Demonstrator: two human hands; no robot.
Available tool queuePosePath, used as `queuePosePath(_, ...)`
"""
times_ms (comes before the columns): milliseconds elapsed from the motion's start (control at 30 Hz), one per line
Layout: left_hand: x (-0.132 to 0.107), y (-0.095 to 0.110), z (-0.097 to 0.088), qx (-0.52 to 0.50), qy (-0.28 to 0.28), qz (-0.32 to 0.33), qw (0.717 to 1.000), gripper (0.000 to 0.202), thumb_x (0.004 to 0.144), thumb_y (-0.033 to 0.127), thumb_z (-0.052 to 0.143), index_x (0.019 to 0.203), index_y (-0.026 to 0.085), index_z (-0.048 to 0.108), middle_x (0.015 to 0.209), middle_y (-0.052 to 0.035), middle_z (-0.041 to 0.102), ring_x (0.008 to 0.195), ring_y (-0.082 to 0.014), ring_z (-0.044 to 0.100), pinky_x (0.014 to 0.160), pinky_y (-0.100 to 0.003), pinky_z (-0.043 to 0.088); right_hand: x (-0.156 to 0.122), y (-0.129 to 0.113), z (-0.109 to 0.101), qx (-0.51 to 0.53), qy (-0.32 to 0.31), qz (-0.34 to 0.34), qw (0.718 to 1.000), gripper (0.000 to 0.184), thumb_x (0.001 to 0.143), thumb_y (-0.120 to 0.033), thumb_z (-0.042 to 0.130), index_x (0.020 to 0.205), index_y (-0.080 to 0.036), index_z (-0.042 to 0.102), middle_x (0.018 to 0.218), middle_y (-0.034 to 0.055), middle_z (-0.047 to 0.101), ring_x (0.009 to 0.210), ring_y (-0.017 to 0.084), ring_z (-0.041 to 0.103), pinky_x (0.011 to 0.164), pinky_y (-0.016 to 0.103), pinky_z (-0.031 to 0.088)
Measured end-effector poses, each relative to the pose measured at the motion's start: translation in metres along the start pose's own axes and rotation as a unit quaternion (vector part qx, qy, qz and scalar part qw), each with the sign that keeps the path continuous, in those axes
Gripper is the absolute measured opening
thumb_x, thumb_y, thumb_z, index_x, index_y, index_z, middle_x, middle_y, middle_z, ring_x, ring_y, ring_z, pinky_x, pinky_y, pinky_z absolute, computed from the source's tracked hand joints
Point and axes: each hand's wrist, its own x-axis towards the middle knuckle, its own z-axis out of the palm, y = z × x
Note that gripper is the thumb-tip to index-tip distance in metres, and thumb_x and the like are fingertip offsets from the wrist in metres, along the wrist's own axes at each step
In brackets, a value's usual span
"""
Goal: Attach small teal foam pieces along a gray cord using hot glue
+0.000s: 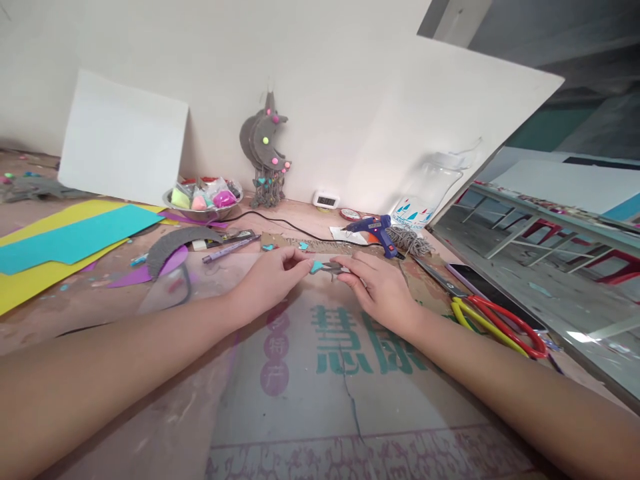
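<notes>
Sheet (300,413) spread in front; scissors (450,287) laid at right beside phone (493,288); teal piece (317,267) pinched by left hand (270,280), grey bit (334,267) gripped by right hand (383,287) just beside it; teal scraps (303,246), glue gun (379,232) seen beyond, bowl (200,215) set farther left

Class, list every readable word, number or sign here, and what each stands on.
"特产": purple circles on the printed surface; the circle above is unclear.
"慧": green, same surface; the next character is partly covered.
"LOOK": clear jar; the preceding word is blurred.
Clock digits: too blurred.
Glue gun marking: too small.
</notes>
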Motion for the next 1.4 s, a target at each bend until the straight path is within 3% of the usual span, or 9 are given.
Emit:
queuePosePath(333, 0.0005, -0.0018, 0.0004, 0.023, 0.007, 0.019, 1.000, 0.025, 0.081, 0.042, 0.052, 0.075, 0.018, 0.056, 0.064, 0.0033, 0.053, 0.051, -0.0090, 0.042, 0.047, -0.021, 0.034, 0.0007, -0.0005, 0.0005, -0.047, -0.020, -0.020, 0.998, 0.033, 0.094, -0.034, 0.040, 0.110, -0.015, 0.062, 0.078, 0.0063, 0.063, 0.075, 0.018, 0.056, 0.065, 0.029, 0.042)
queuePosePath(800, 0.0014, -0.0041, -0.0004, 0.006, -0.023, 0.003, 1.000, 0.026, 0.081, 0.044, 0.050, 0.075, 0.020, 0.055, 0.056, 0.0056, 0.043, 0.043, -0.0074, 0.036, 0.040, -0.020, 0.029, -0.0011, 0.0009, 0.0031, -0.050, -0.021, -0.023, 0.998, 0.031, 0.093, -0.033, 0.042, 0.108, -0.016, 0.062, 0.080, 0.0058, 0.063, 0.075, 0.018, 0.057, 0.066, 0.029, 0.042)
queuePosePath(1067, 0.0025, -0.0028, -0.0005, 0.026, -0.015, 0.007, 1.000, 0.027, 0.081, 0.044, 0.050, 0.075, 0.018, 0.056, 0.059, 0.0046, 0.046, 0.047, -0.0079, 0.040, 0.042, -0.020, 0.031, 0.0005, 0.0006, 0.0027, -0.013, -0.018, -0.013, 1.000, 0.029, 0.093, -0.031, 0.043, 0.109, -0.016, 0.062, 0.080, 0.0058, 0.064, 0.075, 0.018, 0.058, 0.066, 0.030, 0.044)
queuePosePath(1267, 0.0005, -0.0027, -0.0001, 0.015, -0.017, -0.008, 1.000, 0.027, 0.082, 0.045, 0.050, 0.078, 0.019, 0.055, 0.056, 0.0054, 0.044, 0.044, -0.0076, 0.039, 0.040, -0.020, 0.030, -0.0013, 0.0015, 0.0020, 0.088, 0.047, 0.049, 0.994, 0.030, 0.093, -0.029, 0.041, 0.115, -0.018, 0.058, 0.095, 0.0092, 0.064, 0.089, 0.020, 0.059, 0.078, 0.033, 0.046)
queuePosePath(1400, 0.0004, -0.0016, 0.0001, 0.002, -0.017, -0.015, 1.000, 0.026, 0.083, 0.044, 0.049, 0.078, 0.019, 0.055, 0.055, 0.0062, 0.040, 0.043, -0.0070, 0.037, 0.039, -0.019, 0.028, -0.0023, -0.0005, -0.0053, 0.121, 0.105, 0.052, 0.986, 0.027, 0.093, -0.027, 0.040, 0.109, -0.019, 0.060, 0.091, 0.0077, 0.064, 0.083, 0.019, 0.059, 0.075, 0.032, 0.046)
